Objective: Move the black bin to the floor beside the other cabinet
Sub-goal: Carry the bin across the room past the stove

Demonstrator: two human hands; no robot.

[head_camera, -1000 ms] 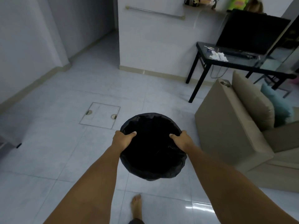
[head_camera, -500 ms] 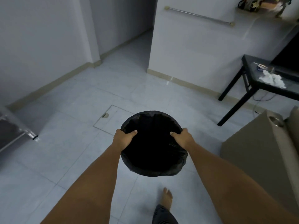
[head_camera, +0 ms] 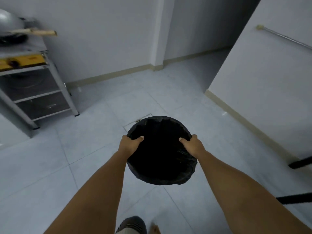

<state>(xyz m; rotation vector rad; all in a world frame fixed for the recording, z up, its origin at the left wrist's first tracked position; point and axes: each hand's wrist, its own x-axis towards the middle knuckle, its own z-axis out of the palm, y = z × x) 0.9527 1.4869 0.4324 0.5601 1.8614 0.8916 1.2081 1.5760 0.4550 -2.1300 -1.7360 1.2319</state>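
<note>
Both arms outstretched, left hand (head_camera: 130, 145) and right hand (head_camera: 192, 146) clamped, thumbs inward

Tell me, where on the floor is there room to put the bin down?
The black bin, gripped by the left hand and the right hand, could go on bare tiles right of the metal cabinet, along the back wall's skirting. It is tighter at right, near the black table legs.

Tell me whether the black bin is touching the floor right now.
Apart. In the head view the black bin hangs in both hands, left hand and right hand gripping its rim, with floor tiles visible well below it.
</note>
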